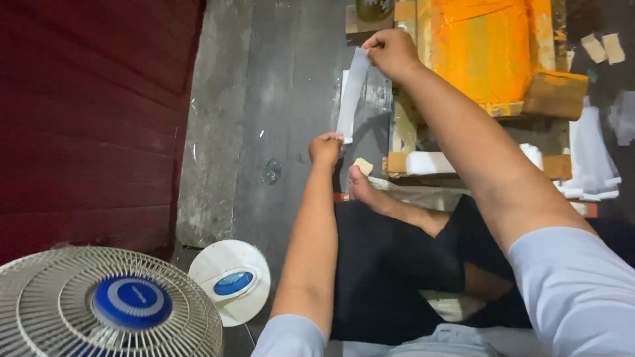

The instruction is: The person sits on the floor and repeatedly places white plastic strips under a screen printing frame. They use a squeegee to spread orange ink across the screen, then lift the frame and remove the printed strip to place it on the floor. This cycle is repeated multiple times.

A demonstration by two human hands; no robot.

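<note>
Far to the left of my fingers a fan (109, 304) stands on the floor (264, 99), and its round white base (229, 281) lies a little nearer to me. The floor is dark and bare under the strip.

My left hand (326, 148) pinches the lower end of a thin white strip (352, 92); the fingers are closed on it. The strip goes up from these fingers, a bit tilted, to my right hand (393, 53), and there the thumb and first fingers grip the upper end. So the strip is stretched in the air between my two hands, touching nothing else that I can see.

Just right of my left fingers is my bare foot (362, 185), with a small beige piece (362, 166) by the toes. Right of my upper fingers stands an orange frame (486, 46) on a low wooden surface (552, 92), and beyond it, well apart, a stack of white strips (592, 162).

I judge the work is in its middle: one strip is in my hands and not yet put down anywhere, and many strips wait in the stack. If they are finished or not, I cannot tell.
</note>
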